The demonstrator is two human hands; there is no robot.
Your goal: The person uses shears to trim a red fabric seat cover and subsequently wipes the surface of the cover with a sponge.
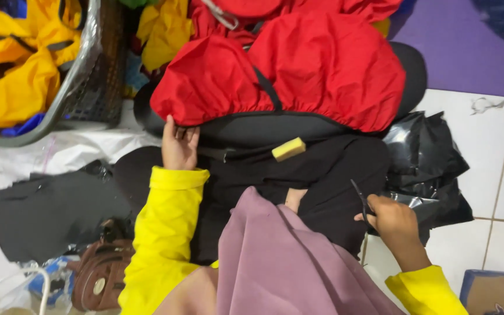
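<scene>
My left hand (178, 146), in a yellow sleeve, grips the lower left edge of a red fabric cover (298, 76) stretched over a black padded piece (252, 129). A small yellow block (289, 149) lies on the black fabric just below the red cover. My right hand (393, 220) holds dark scissors (361, 203) with their blades pointing up, beside crumpled black plastic sheeting (427, 163). A mauve cloth (281, 256) hangs down in front of me over my lap.
A basket (83, 76) at the upper left holds yellow fabric (13, 64). Black cut pieces (48, 210) lie on the floor at left, with a brown bag (97, 274) near them. A purple mat (468, 52) covers the upper right; white tiles (497, 146) show at right.
</scene>
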